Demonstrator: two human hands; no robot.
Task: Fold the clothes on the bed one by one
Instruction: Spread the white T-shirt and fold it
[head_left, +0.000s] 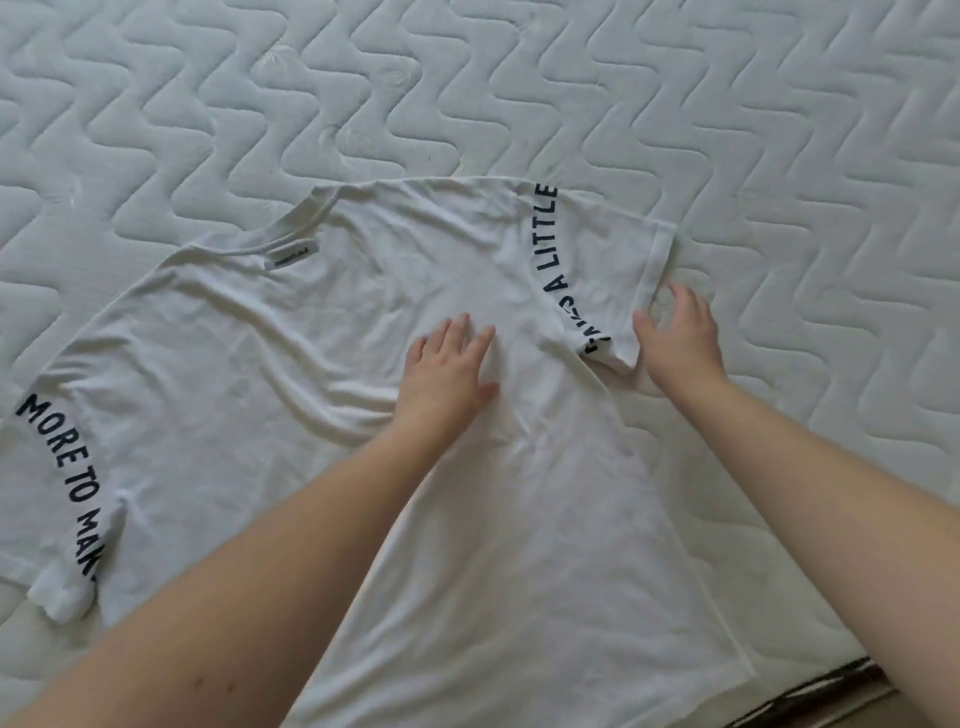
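Note:
A white T-shirt (291, 364) with black lettering on both sleeves lies spread on the bed, collar toward the far side. My left hand (447, 371) rests flat on the shirt's chest, fingers spread, holding nothing. My right hand (678, 338) hovers open just right of the right sleeve (613, 270), at that sleeve's hem; its fingers are apart and I cannot tell whether they touch the cloth. The left sleeve (57, 483) lies flat at the picture's left edge, its end slightly bunched.
The quilted white mattress (519, 93) stretches all around the shirt. At the bottom right the bed's edge (831, 680) shows, with a dark patterned strip below it.

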